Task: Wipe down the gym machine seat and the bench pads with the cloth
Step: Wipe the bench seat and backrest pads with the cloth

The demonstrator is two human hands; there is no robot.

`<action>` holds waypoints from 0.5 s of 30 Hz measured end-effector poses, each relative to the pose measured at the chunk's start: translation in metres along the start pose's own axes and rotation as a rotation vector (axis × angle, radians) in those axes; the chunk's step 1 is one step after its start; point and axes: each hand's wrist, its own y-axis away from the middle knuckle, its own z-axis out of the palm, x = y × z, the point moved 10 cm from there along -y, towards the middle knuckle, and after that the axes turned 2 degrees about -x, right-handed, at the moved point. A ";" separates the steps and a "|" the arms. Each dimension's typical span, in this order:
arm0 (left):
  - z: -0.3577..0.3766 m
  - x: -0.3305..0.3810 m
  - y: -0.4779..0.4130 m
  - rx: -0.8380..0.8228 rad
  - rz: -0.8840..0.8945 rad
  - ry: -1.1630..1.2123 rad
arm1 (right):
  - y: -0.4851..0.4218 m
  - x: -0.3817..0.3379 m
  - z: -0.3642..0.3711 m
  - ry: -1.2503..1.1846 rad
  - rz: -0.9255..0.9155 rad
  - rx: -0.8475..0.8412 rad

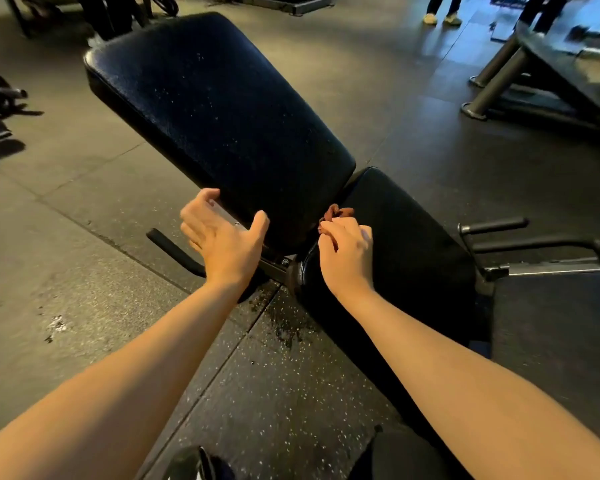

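Gripping the bunched cloth (336, 216), right hand (345, 252) sits between back pad (215, 109) and seat pad (413, 244).

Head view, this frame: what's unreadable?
All in the head view:
- Cloth: mostly hidden inside the right hand; only a reddish bunch shows.
- Left hand: whether it touches the back pad is unclear from this angle.
- Seat pad: too dark to show wiped areas.
- Standing people: cut off by top edge.

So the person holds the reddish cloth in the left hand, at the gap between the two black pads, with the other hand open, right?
Not quite: the right hand grips the cloth, and the left hand is the open one. The head view shows the cloth at the gap between the back pad and the seat pad.
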 end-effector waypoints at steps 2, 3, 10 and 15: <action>0.014 -0.009 0.005 -0.071 -0.207 0.261 | 0.018 -0.009 0.002 0.004 -0.064 -0.018; 0.026 -0.009 0.010 -0.125 -0.280 0.351 | 0.024 -0.014 0.002 0.008 -0.102 -0.033; 0.056 -0.001 0.017 -0.176 -0.345 0.384 | -0.007 -0.005 0.010 0.229 -0.279 -0.277; 0.057 0.001 0.009 -0.220 -0.310 0.330 | -0.025 0.011 0.010 0.258 -0.135 -0.185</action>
